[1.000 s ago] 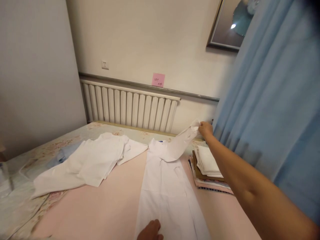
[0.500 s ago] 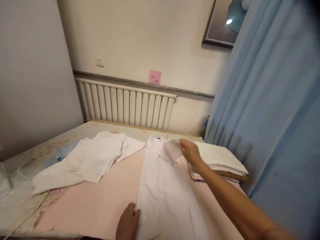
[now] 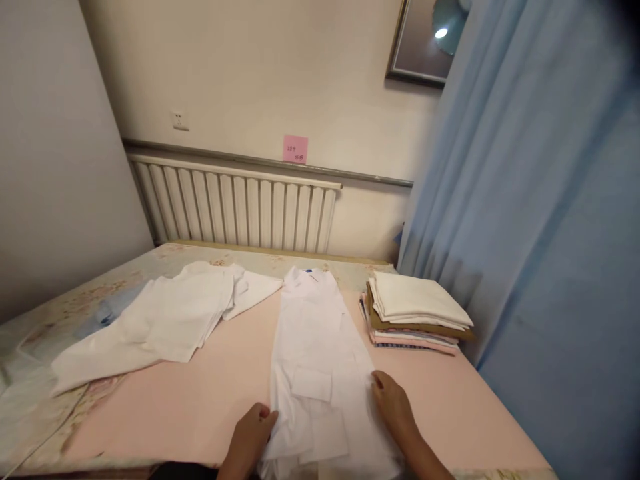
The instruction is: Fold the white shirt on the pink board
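A white shirt [image 3: 315,333] lies lengthwise on the pink cloth, collar at the far end, its body narrowed into a long strip. Two sleeve cuffs [image 3: 312,385] rest on its near part, one slightly below the other. My left hand [image 3: 253,427] is closed on the shirt's left edge, thumb against the fingers. At the right edge, my right hand [image 3: 393,400] pinches the fabric between thumb and fingers. The shirt's lower end runs toward the bottom of the view, partly cut off.
Left of the shirt lies a loose white garment [image 3: 165,313] with a light blue cloth [image 3: 110,310] behind it. A pile of folded clothes [image 3: 420,307] stands right, beside the blue curtain [image 3: 525,200]. Behind the bed are a radiator [image 3: 235,207] and a pink note [image 3: 295,149].
My right hand has come down from near the collar, where it held a sleeve's end, to the shirt's right edge. The cuffs now lie on the shirt. My left hand stays at the left edge.
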`<state>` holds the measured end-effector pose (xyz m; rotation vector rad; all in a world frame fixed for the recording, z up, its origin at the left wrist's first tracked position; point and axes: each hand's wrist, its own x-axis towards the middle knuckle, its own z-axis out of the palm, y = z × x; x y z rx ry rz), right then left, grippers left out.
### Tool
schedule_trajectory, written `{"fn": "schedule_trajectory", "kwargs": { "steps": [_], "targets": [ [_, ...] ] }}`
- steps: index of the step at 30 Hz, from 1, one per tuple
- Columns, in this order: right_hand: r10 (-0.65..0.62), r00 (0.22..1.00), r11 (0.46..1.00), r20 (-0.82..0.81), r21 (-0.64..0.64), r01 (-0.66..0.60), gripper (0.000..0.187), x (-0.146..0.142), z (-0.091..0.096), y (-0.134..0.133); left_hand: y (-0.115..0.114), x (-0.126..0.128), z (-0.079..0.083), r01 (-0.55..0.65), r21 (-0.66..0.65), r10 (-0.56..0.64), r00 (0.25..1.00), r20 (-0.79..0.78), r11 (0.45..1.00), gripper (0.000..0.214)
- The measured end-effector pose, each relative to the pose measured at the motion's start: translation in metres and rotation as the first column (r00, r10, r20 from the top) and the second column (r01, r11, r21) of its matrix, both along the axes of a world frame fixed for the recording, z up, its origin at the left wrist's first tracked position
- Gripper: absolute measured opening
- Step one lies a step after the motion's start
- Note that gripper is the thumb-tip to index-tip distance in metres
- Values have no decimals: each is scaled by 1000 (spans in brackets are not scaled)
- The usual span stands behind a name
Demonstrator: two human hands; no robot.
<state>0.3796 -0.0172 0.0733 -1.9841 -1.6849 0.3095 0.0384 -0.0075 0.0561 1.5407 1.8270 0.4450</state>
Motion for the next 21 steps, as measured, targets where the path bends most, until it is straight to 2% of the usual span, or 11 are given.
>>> {"fn": "schedule_trajectory", "kwargs": {
  "steps": [3,7,12,16,19,21],
  "targets": [
    [-87,996,989,23,-114,89,33,28,-5,-7,-1,3,4,17,2,-16,999,-43,1000,17],
    [-118,990,965,-73,-243,97,26,32,-18,-14,-3,6,3,14,-20,-15,999,-37,1000,14],
    [-98,990,972,-102,-221,73,28,24,-28,-20,-6,2,-3,4,-35,-3,1000,12,999,14],
    [-111,986,975,-121,-203,85,31,29,-32,-27,-14,-3,-6,-35,-25,36,999,38,999,10],
    [-105,983,979,-152,-187,76,30,34,-34,-32,-26,-5,-15,-115,-34,119,973,198,993,20],
    [-89,983,983,-160,-176,60,30,36,-34,-35,-38,-6,-22,-162,-52,169,917,361,985,34]
  ]
}}
